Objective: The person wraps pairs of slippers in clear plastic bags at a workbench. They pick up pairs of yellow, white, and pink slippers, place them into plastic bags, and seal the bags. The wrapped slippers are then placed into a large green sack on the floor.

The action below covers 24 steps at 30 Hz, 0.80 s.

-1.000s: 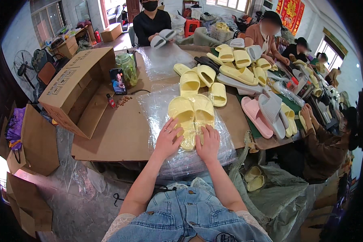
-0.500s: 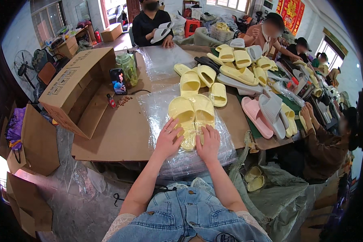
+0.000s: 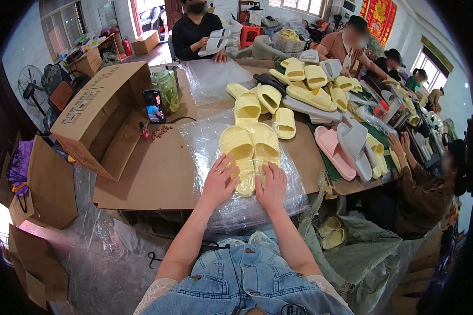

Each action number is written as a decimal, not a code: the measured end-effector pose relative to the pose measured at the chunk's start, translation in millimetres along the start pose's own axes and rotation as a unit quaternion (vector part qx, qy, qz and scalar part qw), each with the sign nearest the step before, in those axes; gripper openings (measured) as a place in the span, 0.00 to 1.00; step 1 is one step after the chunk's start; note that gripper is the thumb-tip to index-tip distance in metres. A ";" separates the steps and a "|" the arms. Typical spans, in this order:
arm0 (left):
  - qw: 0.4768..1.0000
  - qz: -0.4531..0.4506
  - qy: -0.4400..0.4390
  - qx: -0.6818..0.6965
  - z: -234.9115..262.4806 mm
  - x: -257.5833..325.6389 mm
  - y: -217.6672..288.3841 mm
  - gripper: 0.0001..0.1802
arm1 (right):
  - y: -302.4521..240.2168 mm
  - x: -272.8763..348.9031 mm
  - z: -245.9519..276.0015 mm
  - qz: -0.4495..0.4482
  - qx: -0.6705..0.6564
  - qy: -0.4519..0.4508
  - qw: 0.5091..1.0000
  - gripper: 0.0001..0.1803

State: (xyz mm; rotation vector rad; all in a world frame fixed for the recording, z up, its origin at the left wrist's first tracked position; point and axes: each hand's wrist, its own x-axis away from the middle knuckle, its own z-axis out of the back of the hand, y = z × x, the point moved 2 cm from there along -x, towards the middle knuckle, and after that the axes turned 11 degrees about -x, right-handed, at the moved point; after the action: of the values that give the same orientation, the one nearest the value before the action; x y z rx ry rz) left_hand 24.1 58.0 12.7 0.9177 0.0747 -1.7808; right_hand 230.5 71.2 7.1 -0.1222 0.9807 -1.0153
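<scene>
A pair of pale yellow slide slippers (image 3: 237, 139) lies under glossy clear plastic film (image 3: 291, 198) in front of the wearer, straps away and heels close, near the edge of a cardboard-covered tabletop (image 3: 147, 184). I cannot tell from my remote seat whether the pair is fully inside a bag.

The left hand (image 3: 220, 181) rests with fingers spread on the left slipper's outer side; the right hand (image 3: 271, 186) rests likewise on the other slipper's heel end. Both are loose and relaxed, clenching nothing. Just beyond lie loose yellow slides (image 3: 248, 107); a pink slide (image 3: 332, 152) sits to the right, and a propped phone (image 3: 153, 106) stands to the left.

I judge the pair light, soft and springy (it looks like moulded foam), hard to damage, while the film looks slick and easily creased. I would take hold at the outer sole edges, pressing both slippers together through the plastic.

Against half a second ago, both hands and the pair stay put. Across from them, a co-worker in black (image 3: 194, 31) now tilts two pale slides (image 3: 214, 46) differently, and a co-worker in a tan top (image 3: 337, 46) has lowered a raised hand.
</scene>
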 end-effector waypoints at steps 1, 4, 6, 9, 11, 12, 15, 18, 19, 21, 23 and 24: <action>1.000 -0.001 0.001 -0.002 -0.4 0.2 -0.5 0.17 | -0.6 -0.5 0.6 -0.001 -0.001 -0.002 1.000 0.24; 1.000 -0.004 0.002 -0.009 -1.8 0.8 -2.0 0.17 | -0.5 -1.2 -0.1 -0.002 0.003 -0.003 1.000 0.24; 1.000 -0.005 0.002 -0.014 -1.8 0.5 -1.7 0.17 | -1.9 -1.2 1.0 -0.003 0.004 -0.003 1.000 0.24; 1.000 -0.001 0.007 -0.008 -0.2 0.0 0.2 0.17 | -1.0 -0.8 0.6 -0.002 0.002 -0.003 1.000 0.24; 1.000 0.001 0.003 -0.009 0.3 -0.1 0.4 0.17 | -0.8 -0.9 0.7 0.000 0.003 -0.001 1.000 0.25; 1.000 0.002 0.001 -0.010 0.4 0.0 0.3 0.17 | -1.3 -1.2 0.8 0.001 0.005 -0.001 1.000 0.25; 1.000 0.001 0.002 -0.007 0.2 0.2 0.0 0.17 | 0.1 -0.4 -0.2 0.005 0.005 0.003 1.000 0.25; 1.000 0.007 -0.002 -0.007 0.2 0.1 -0.2 0.17 | 0.2 -0.6 -0.2 -0.001 0.001 -0.002 1.000 0.25; 1.000 0.006 -0.003 -0.007 0.1 0.0 -0.3 0.17 | 0.0 -0.8 0.0 -0.004 0.000 -0.005 1.000 0.25; 1.000 0.004 -0.005 -0.007 -0.2 -0.1 -0.5 0.17 | 0.3 -0.5 -0.4 -0.001 0.007 -0.003 1.000 0.25; 1.000 0.003 -0.004 -0.007 -0.2 -0.1 -0.4 0.17 | 0.2 -0.1 -0.3 0.001 0.009 -0.001 1.000 0.25; 1.000 0.002 -0.003 -0.007 0.0 -0.4 -0.5 0.17 | -0.1 -0.5 -0.2 0.002 0.007 -0.001 1.000 0.25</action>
State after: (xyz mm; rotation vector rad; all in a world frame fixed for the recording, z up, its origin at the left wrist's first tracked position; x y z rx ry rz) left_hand 23.7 58.5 12.7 0.9022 0.0827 -1.7770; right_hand 230.2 71.5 7.3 -0.1101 0.9708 -1.0188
